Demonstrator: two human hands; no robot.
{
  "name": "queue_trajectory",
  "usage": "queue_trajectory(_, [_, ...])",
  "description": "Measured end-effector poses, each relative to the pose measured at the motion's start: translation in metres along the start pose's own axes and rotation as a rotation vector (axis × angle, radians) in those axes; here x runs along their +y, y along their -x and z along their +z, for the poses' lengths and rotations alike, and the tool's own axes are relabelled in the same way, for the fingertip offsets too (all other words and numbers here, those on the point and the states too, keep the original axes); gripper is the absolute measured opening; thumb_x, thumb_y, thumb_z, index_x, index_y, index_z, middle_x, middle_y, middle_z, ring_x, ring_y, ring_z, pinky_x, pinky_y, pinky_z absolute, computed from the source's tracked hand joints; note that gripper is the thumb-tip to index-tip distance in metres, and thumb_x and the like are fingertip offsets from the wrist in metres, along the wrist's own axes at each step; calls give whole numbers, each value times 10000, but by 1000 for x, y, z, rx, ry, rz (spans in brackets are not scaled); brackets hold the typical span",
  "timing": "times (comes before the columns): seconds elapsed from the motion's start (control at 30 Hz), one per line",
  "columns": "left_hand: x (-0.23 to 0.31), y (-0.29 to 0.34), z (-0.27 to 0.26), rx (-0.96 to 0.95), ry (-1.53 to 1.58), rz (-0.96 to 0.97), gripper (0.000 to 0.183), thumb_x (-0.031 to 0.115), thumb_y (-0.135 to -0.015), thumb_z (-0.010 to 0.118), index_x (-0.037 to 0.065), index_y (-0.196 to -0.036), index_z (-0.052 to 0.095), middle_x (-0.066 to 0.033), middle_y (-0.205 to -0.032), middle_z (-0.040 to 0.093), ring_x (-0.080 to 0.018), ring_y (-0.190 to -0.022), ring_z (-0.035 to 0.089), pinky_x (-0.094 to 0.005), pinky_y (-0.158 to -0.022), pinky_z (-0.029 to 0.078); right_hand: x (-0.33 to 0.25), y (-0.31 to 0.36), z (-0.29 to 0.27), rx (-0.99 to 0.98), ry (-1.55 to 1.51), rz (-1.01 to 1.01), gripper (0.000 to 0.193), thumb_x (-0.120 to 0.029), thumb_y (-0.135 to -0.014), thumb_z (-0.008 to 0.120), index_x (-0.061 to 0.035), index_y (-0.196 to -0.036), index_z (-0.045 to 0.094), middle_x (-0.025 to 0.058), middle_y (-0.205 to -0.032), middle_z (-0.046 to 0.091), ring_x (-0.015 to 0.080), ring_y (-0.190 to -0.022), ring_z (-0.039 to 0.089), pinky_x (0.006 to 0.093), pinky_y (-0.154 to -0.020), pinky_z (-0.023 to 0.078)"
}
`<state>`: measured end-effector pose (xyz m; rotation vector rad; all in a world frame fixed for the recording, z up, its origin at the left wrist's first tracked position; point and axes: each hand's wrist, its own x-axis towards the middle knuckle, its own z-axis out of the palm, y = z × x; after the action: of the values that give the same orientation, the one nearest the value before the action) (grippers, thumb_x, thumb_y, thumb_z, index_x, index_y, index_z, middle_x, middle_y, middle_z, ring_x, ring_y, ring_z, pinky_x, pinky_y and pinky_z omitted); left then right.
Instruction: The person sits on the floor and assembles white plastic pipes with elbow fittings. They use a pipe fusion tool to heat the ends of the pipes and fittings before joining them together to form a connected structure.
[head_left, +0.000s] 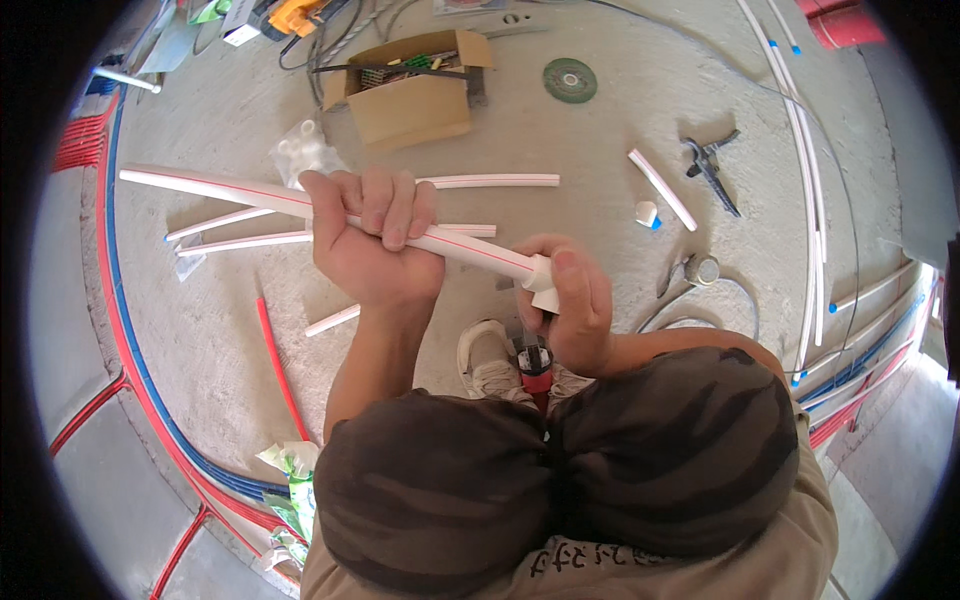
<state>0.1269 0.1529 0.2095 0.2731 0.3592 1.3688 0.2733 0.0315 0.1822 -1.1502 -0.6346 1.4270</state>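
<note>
My left hand [378,235] is wrapped round a white plastic pipe [220,190] with a red stripe, held slanting across in front of me. At the pipe's right end sits a white pipe fitting [541,275], an elbow or a tee; I cannot tell which. My right hand [574,300] grips this fitting, its thumb along the side. Beneath the right hand, between my shoes [488,360], stands a red and black tool [535,365], partly hidden. More white pipes [250,242] lie on the floor beyond my left hand.
On the floor lie a cardboard box [412,112] of hardware, a green disc [570,80], a pipe cutter [712,172], a short pipe [662,190], a roll of tape [702,270] and a bag of fittings [305,150]. A red pipe [280,365] lies left; long pipes [806,200] lie right.
</note>
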Motion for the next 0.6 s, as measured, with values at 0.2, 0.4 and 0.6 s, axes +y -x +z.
queue_trajectory(0.2, [-9, -6, 9, -97, -52, 11, 479, 419, -1107, 406, 147, -713, 384, 32, -611, 347, -79, -456, 291, -265, -514, 315, -1, 1, -11, -17, -47, -6, 505, -422, -1083, 355, 26, -1166, 572, 43, -666, 567, 70, -495, 409, 235, -458, 298])
queue_trajectory(0.4, [-9, -17, -2, -151, -240, -18, 317, 351, -1082, 478, 104, -888, 514, -2, -739, 459, -121, -644, 471, -283, -604, 400, 2, -34, -47, -388, 421, -251, 417, -349, -1073, 451, 16, -1226, 583, 71, -812, 634, 139, -686, 577, 276, -639, 464])
queue_trajectory(0.6, [-12, -19, -30, -36, -1290, -28, 239, 177, -927, 717, 32, -1085, 610, -19, -904, 605, -121, -830, 558, -274, -762, 465, 12, -109, -129, 94, 471, -142, 311, -300, -1079, 470, -24, -1086, 614, 10, -836, 619, 74, -706, 538, 250, -625, 459])
